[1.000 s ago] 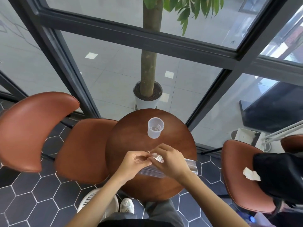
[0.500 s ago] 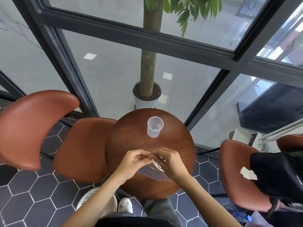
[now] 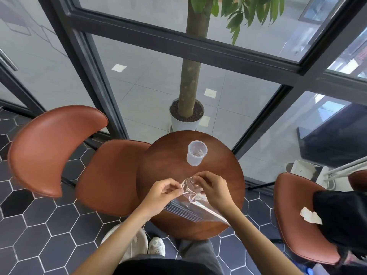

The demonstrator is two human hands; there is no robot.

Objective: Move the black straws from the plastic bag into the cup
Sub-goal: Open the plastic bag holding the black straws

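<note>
In the head view, a clear, crinkled plastic bag (image 3: pixel 195 207) lies at the lower centre of the frame, on the near half of a small round table of dark reddish-brown wood (image 3: pixel 158 169). The film is glossy and creased near its mouth, where it catches white glints. Through it show thin parallel lines, the straws (image 3: pixel 182 210), packed side by side and running towards the lower right; their colour is hard to tell through the film.

The left hand (image 3: pixel 160 195) has its fingers curled, with thumb and fingertips pinching the left edge of the bag's mouth. The right hand (image 3: pixel 213 188) is likewise curled, pinching the right edge of the mouth, so the crumpled opening stretches between the two hands just above the tabletop.

Beyond the hands, near the table's far edge, stands an upright translucent plastic cup (image 3: pixel 196 152), round-rimmed and slightly tapered, well apart from the bag.

To the left of the frame is a brown, smooth leather-look chair with a curved backrest (image 3: pixel 57 149); another brown seat (image 3: pixel 297 221) sits at the lower right, bearing a black fabric item (image 3: pixel 343 217) and a crumpled white paper scrap (image 3: pixel 310 215). At top centre, behind dark-framed glass, a rough tree trunk rises from a white round pot (image 3: pixel 185 124). The floor nearby is dark hexagonal tile (image 3: pixel 39 235).
</note>
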